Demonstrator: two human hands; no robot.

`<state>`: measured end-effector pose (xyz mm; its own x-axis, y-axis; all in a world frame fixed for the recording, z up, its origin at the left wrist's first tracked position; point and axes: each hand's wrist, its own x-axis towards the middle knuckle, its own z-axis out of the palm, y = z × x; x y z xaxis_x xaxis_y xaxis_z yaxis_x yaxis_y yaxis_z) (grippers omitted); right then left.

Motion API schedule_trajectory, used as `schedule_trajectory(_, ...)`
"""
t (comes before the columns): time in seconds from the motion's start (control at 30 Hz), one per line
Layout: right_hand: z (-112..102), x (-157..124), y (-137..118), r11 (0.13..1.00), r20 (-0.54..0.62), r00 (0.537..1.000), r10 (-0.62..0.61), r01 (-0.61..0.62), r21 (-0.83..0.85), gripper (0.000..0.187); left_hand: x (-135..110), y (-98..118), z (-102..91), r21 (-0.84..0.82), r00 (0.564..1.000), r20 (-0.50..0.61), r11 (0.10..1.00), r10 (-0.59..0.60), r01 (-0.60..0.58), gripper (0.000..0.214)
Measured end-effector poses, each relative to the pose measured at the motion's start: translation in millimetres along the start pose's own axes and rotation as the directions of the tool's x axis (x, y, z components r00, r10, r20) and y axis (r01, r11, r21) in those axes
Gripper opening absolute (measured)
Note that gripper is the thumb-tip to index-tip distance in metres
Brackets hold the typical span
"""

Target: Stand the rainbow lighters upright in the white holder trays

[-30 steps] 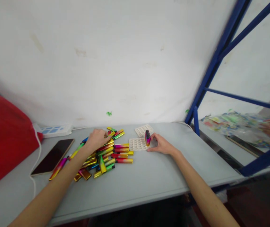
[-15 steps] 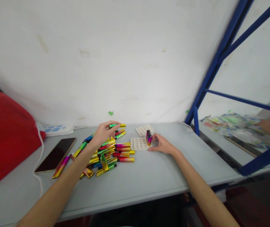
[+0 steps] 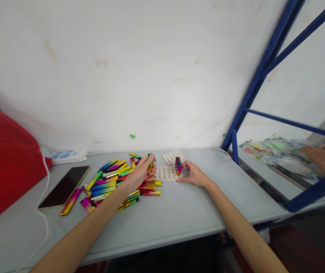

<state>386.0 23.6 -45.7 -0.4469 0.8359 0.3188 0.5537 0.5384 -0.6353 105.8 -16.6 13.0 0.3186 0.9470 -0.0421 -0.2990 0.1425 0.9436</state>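
My left hand (image 3: pixel 143 168) is closed on a green and gold lighter (image 3: pixel 150 163), held roughly upright at the left side of a white tray (image 3: pixel 166 173) with rows of round sockets. A row of several lighters (image 3: pixel 178 166) with black tops stands upright at that tray's right end. My right hand (image 3: pixel 192 173) curves round this end, index finger by the standing lighters and thumb at the near corner. Beneath and left of my left hand lies a loose heap of shiny multicoloured lighters (image 3: pixel 104 187), partly hidden by my forearm.
Behind the first tray lies a second white tray (image 3: pixel 173 156). On the left are a dark phone (image 3: pixel 64 187), a white cable, a power strip (image 3: pixel 68 156) and a red bag (image 3: pixel 5 163). A blue metal frame (image 3: pixel 247 98) rises at right; beyond it, another person's hands (image 3: pixel 321 157) touch plastic bags.
My left hand has moved right and slightly down from the heap to the tray, turning the lighter from lying flat to upright. My right hand stays at the tray's right end.
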Motion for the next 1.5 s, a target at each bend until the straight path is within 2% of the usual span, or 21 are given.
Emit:
schedule_trajectory(0.1, -0.3, 0.3, 0.9, 1.000, 0.008, 1.000, 0.000, 0.000, -0.007, 0.058, 0.0, 1.3, 0.8, -0.130, 0.994, 0.053, 0.986, -0.095, 0.101, 0.042)
schedule_trajectory(0.23, -1.3, 0.4, -0.6, 1.000, 0.011, 1.000, 0.003, -0.003, -0.010, 0.058, 0.5, 1.2, 1.8, -0.133, 0.988, 0.050, 0.980, -0.146, 0.151, 0.041)
schedule_trajectory(0.57, -2.9, 0.5, -1.4, 1.000, 0.025, 1.000, 0.018, -0.017, -0.021, 0.058, -2.9, -3.1, 7.0, -0.044, 0.992, -0.018, 0.991, -0.123, 0.123, 0.033)
schedule_trajectory(0.73, -2.5, 0.6, -1.0, 1.000, 0.028, 1.000, 0.011, -0.010, -0.013, 0.058, -3.1, -6.6, 6.5, -0.074, 0.995, 0.017, 0.992, -0.101, 0.102, 0.036)
schedule_trajectory(0.83, -2.0, 1.0, -1.0, 1.000, 0.019, 1.000, 0.010, -0.010, -0.010, 0.059, -0.3, -11.2, 9.5, -0.021, 0.998, 0.033, 0.999, -0.044, 0.045, 0.035)
schedule_trajectory(0.93, -2.5, 1.4, -0.4, 1.000, 0.020, 1.000, 0.010, -0.010, -0.004, 0.058, 4.9, -14.7, 16.6, 0.185, 0.995, -0.011, 0.978, 0.103, -0.100, 0.032)
schedule_trajectory(1.0, -3.9, 1.5, -0.1, 1.000, 0.035, 0.999, 0.001, -0.001, 0.005, 0.058, 9.3, -15.1, 22.6, 0.350, 0.979, 0.024, 0.915, 0.203, -0.199, 0.031)
schedule_trajectory(1.1, -7.2, 1.1, 0.2, 1.000, 0.077, 0.997, -0.007, 0.005, 0.019, 0.057, 17.8, -15.4, 31.1, 0.510, 0.945, 0.142, 0.796, 0.295, -0.326, 0.033)
schedule_trajectory(1.2, -10.1, 0.7, 0.7, 0.999, 0.109, 0.994, -0.007, 0.004, 0.033, 0.056, 28.1, -20.1, 36.7, 0.567, 0.928, 0.199, 0.735, 0.315, -0.371, 0.033)
schedule_trajectory(1.37, -11.7, 0.8, 1.7, 1.000, 0.120, 0.993, 0.010, -0.012, 0.014, 0.055, 38.5, -31.9, 40.6, 0.554, 0.925, 0.246, 0.741, 0.290, -0.380, 0.033)
schedule_trajectory(1.5, -11.5, 1.2, 1.8, 1.000, 0.115, 0.993, 0.011, -0.014, 0.018, 0.055, 35.1, -32.2, 43.5, 0.621, 0.903, 0.292, 0.656, 0.316, -0.430, 0.029)
